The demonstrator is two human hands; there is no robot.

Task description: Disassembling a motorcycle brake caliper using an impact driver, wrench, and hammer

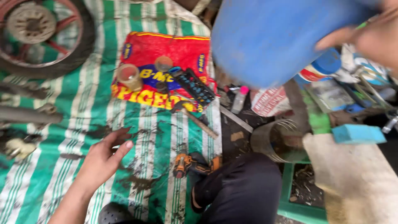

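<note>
Left hand (103, 159) rests open on the striped tarp (49, 174) for support. Right hand (369, 35) steadies the blue drum (269, 37); grip indeterminate.

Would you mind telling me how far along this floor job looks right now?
Done: tools laid out, a hammer and socket tray on the red sack. In hand: nothing; left hand hovers open, right hand touches the blue drum. Left: the wheel lies untouched.
</note>
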